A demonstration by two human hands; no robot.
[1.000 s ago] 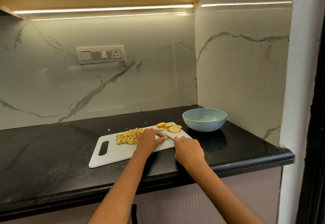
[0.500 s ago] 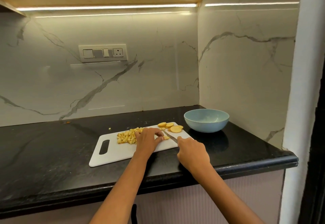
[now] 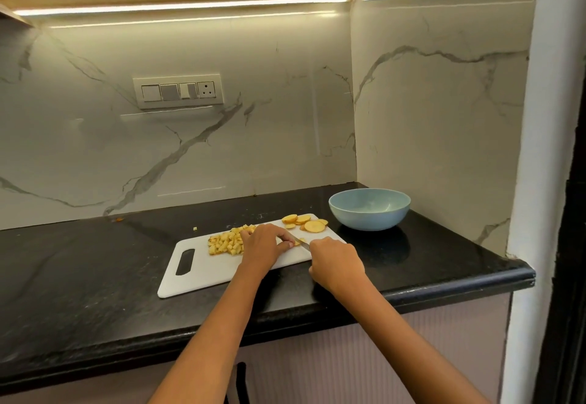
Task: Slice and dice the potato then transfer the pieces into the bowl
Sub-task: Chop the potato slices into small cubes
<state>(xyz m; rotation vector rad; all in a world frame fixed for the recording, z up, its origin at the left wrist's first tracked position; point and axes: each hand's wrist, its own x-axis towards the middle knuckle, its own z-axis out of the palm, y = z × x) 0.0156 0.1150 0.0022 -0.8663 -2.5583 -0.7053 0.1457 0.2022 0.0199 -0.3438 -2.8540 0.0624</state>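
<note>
A white cutting board (image 3: 203,270) lies on the black counter (image 3: 79,276), its handle slot well out to the left of both hands. Just left of the left hand (image 3: 264,246), touching its knuckles, sits a heap of diced potato (image 3: 225,242). That left hand is curled down on the board, fingertips pinching a small potato piece (image 3: 297,242) that is mostly hidden beneath them. Between the two hands a knife (image 3: 301,242) blade shows, angled down onto that piece. The right hand (image 3: 336,262) is clenched round the knife's handle, which its fingers hide, at the board's near right edge. Beyond both hands, on the board's far corner, lie round potato slices (image 3: 306,222), overlapping. Further right of the right hand and behind it stands a pale blue bowl (image 3: 369,218) on the counter, just beside the board.
</note>
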